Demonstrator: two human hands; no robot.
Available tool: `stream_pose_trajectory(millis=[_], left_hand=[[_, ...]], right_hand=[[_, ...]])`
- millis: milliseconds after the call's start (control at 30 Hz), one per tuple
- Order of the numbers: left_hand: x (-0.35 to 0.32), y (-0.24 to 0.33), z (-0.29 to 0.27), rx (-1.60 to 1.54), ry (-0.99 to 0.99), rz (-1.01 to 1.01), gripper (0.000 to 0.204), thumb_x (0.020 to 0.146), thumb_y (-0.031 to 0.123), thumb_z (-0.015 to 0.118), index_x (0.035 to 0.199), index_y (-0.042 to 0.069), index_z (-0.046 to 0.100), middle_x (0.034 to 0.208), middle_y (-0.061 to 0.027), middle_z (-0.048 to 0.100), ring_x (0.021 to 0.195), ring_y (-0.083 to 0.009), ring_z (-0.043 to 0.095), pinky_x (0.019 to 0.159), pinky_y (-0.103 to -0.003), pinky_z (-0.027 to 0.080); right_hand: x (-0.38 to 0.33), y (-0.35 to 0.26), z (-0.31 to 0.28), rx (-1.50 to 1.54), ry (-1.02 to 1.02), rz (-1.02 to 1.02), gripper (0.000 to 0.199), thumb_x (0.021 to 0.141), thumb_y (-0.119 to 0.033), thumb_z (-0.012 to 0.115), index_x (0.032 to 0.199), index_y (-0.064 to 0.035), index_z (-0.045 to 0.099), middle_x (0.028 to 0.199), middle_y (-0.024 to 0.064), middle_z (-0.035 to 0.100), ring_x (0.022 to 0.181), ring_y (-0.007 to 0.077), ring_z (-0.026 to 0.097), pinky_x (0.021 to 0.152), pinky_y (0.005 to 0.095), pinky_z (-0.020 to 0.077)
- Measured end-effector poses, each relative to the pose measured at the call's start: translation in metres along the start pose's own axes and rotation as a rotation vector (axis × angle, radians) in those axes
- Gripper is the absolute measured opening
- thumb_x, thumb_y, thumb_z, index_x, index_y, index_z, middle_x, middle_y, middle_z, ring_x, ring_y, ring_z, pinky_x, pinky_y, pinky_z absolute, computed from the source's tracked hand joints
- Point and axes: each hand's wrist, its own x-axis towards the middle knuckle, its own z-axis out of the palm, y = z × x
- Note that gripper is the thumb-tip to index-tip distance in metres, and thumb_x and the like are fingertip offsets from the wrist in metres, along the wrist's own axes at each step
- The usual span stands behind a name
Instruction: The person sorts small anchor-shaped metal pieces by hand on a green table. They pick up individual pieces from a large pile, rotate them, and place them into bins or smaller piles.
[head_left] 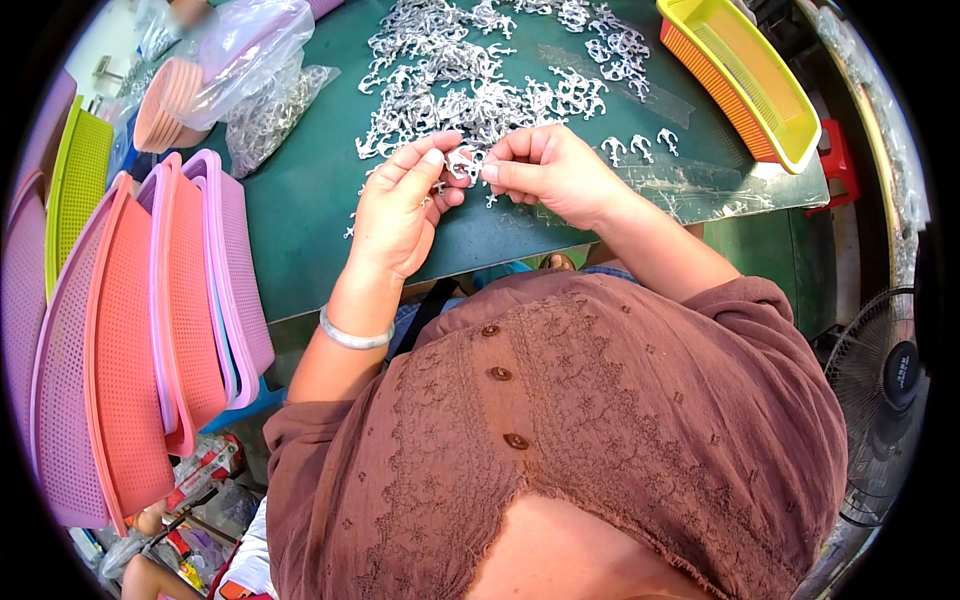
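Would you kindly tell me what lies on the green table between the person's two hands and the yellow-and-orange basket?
In the head view, a few loose silvery anchor-shaped pieces lie there on clear plastic sheeting, between the right hand and the basket.

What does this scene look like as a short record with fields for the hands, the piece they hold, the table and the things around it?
left hand: fingertips pinching a small silver metal piece
right hand: pinching the same piece from the other side
silver metal piece: small, anchor-like, held just above the table
table: green top
pile of silver pieces: spread loose on the table beyond the hands
yellow and orange baskets: nested, at the table's far right
pink and purple baskets: stacked on edge at the person's left
bracelet: silver, on the left wrist
fan: lower right
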Motion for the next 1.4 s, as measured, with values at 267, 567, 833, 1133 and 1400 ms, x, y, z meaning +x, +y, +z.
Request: stream_pose_trajectory(millis=[267, 567, 833, 1133, 1400], left_hand=[[0.0, -0.001, -0.003, -0.052, -0.009, -0.017, 0.019, 0.085, 0.01, 0.048, 0.1, 0.002, 0.055, 0.086, -0.0067, 0.059, 0.07, -0.0109, 0.054, 0.062, -0.021, 0.046], [0.002, 0.003, -0.015, -0.117, 0.038, -0.071, 0.021, 0.08, 0.002, 0.043, 0.1, -0.001, 0.051, 0.085, -0.0087, 0.056, 0.075, -0.018, 0.057, 0.061, -0.024, 0.05], [0.001, 0.004, -0.01, 0.031, 0.035, -0.1, 0.023, 0.079, 0.001, 0.044, 0.1, 0.0, 0.052, 0.087, -0.009, 0.057, 0.071, -0.0155, 0.057, 0.057, -0.022, 0.048], [-0.002, 0.0, -0.002, 0.307, -0.056, -0.143, 0.014, 0.081, 0.015, 0.057, 0.089, 0.004, 0.058, 0.069, -0.0016, 0.057, 0.054, -0.0071, 0.05, 0.045, -0.017, 0.036], [0.0, 0.004, -0.004, 0.218, -0.027, -0.099, 0.008, 0.082, 0.011, 0.055, 0.084, 0.004, 0.057, 0.069, -0.0017, 0.057, 0.054, -0.0071, 0.05, 0.046, -0.018, 0.037]], right_hand=[[0.001, 0.0, -0.002, -0.178, 0.069, -0.067, 0.015, 0.08, -0.017, 0.058, 0.082, -0.0025, 0.061, 0.068, -0.0016, 0.057, 0.059, 0.0048, 0.047, 0.053, 0.019, 0.0383], [-0.007, 0.001, -0.015, -1.147, 0.083, -0.379, 0.016, 0.07, -0.02, 0.06, 0.071, -0.0039, 0.059, 0.074, 0.0099, 0.056, 0.074, 0.0284, 0.056, 0.064, 0.037, 0.0448], [-0.01, 0.012, -0.005, -1.153, 0.197, -0.37, 0.012, 0.07, -0.017, 0.058, 0.068, -0.0051, 0.058, 0.072, 0.0087, 0.055, 0.074, 0.0271, 0.056, 0.064, 0.0376, 0.0447], [-0.008, 0.006, -0.001, -0.622, 0.219, -0.48, 0.008, 0.077, -0.009, 0.058, 0.074, -0.0013, 0.058, 0.068, 0.0017, 0.053, 0.061, 0.009, 0.051, 0.054, 0.0221, 0.0409], [-0.009, 0.003, -0.012, -0.083, -0.042, 0.065, 0.023, 0.086, -0.021, 0.049, 0.086, -0.0014, 0.06, 0.07, 0.0004, 0.058, 0.057, 0.0051, 0.049, 0.051, 0.0177, 0.0394]])
